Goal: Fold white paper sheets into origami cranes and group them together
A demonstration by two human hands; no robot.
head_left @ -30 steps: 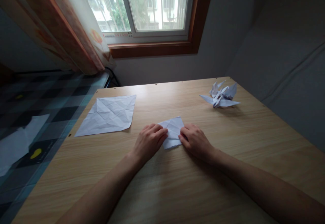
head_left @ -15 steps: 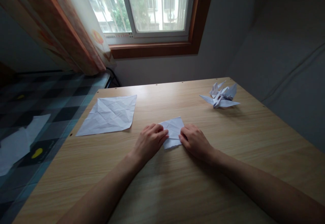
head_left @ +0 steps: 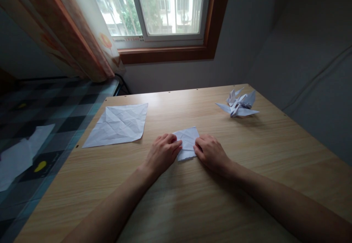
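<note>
Folded paper (head_left: 187,140) flat mid-desk (head_left: 192,206), left hand (head_left: 162,153) and right hand (head_left: 210,151) half-curled, fingertips pinning its side edges, nothing gripped; I'd align edges first, then crease centre-outward with even pressure.

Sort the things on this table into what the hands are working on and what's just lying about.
In hand: small folded paper, held at its sides by the left hand and right hand.
Lying about: creased flat sheet to the left; paper birds, far right; white paper on the checked cloth.
</note>
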